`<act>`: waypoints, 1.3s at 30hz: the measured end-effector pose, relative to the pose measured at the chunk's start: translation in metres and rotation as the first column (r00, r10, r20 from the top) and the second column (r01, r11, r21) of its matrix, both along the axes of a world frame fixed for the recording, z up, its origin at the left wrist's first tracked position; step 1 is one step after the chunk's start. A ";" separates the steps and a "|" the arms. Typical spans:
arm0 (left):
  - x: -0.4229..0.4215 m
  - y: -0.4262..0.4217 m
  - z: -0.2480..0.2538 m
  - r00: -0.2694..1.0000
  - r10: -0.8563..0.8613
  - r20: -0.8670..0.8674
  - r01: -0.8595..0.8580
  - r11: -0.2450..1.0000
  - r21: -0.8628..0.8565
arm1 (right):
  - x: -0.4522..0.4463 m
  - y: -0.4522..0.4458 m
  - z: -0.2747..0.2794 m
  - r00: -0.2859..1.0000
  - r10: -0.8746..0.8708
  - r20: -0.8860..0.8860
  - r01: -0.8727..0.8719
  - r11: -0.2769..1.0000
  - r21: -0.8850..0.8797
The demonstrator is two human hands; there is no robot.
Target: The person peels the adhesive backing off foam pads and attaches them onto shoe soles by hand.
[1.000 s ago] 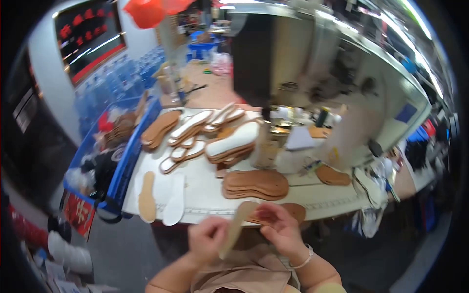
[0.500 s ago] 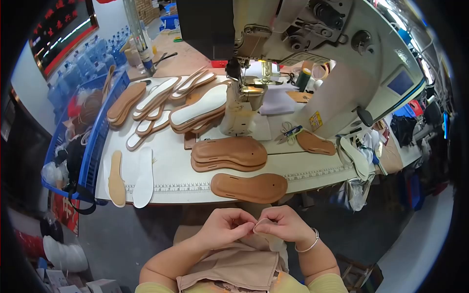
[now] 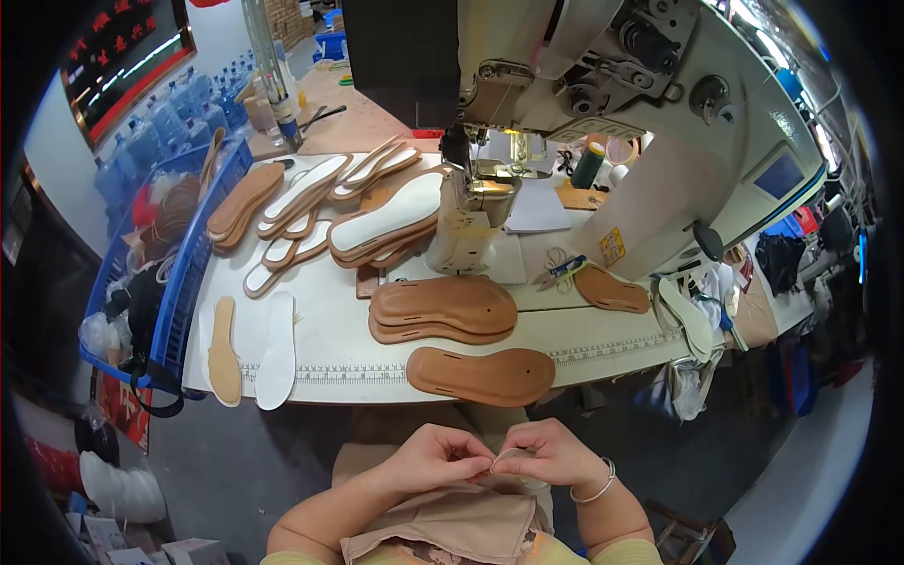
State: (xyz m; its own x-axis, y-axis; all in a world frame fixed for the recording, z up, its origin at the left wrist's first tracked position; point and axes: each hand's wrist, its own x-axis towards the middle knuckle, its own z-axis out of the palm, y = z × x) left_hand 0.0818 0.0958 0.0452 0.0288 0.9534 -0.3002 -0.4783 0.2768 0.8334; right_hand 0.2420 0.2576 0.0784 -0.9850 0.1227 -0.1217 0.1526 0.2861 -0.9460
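Note:
My left hand (image 3: 435,459) and my right hand (image 3: 551,454) meet over my lap, fingertips pinched together close to each other. Whatever sits between the fingers is too small to make out. Just beyond them, a brown insole (image 3: 480,376) lies at the table's front edge. Behind it rests a short stack of brown insoles (image 3: 443,309). The sewing machine (image 3: 485,188) stands past that stack, its needle area lit. To the left, white-topped insoles (image 3: 391,218) are piled with their brown sides partly showing.
On the left stands a blue basket (image 3: 179,311) of bags and scraps. A tan insole piece (image 3: 225,353) and a white one (image 3: 276,353) lie near a printed ruler. Small scissors (image 3: 562,270) rest right of the machine post, near a green thread spool (image 3: 589,167).
The whole view has shifted slightly, so the table and hands appear a little lower. Both hands stay pinched together in the same place over the lap.

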 end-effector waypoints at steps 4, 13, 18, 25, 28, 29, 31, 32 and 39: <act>-0.004 0.001 0.000 1.000 -0.003 -0.010 0.003 1.000 0.007 | -0.003 0.002 -0.001 1.000 -0.011 -0.001 0.011 1.000 0.028; -0.006 -0.001 0.001 0.993 0.032 -0.114 -0.026 0.999 0.048 | -0.010 -0.001 0.000 1.000 -0.016 0.015 0.015 0.999 0.051; -0.009 -0.001 0.004 0.996 0.027 -0.090 -0.021 0.998 0.064 | -0.011 -0.002 0.006 0.999 -0.038 -0.004 0.038 0.998 0.046; -0.011 -0.002 0.005 0.981 -0.002 -0.192 0.017 0.997 0.076 | -0.011 0.001 0.004 1.000 0.012 -0.015 -0.011 0.998 0.056; -0.011 -0.002 0.009 0.970 -0.008 -0.242 0.029 0.996 0.085 | -0.011 0.000 0.003 1.000 0.019 -0.024 -0.017 0.998 0.064; -0.011 -0.002 0.011 0.960 -0.001 -0.280 0.027 0.996 0.087 | -0.011 0.000 0.003 0.999 0.020 -0.025 -0.018 0.998 0.064; -0.011 -0.003 0.010 0.966 -0.001 -0.260 0.025 0.996 0.090 | -0.012 -0.001 0.006 0.999 0.033 -0.016 -0.032 0.998 0.059; -0.011 -0.003 0.010 0.971 -0.001 -0.240 0.024 0.995 0.093 | -0.012 -0.001 0.006 0.999 0.031 -0.016 -0.030 0.998 0.060; -0.008 -0.004 0.012 0.945 0.023 -0.327 0.016 0.993 0.115 | -0.012 0.000 0.006 0.997 0.075 -0.021 -0.073 0.995 0.066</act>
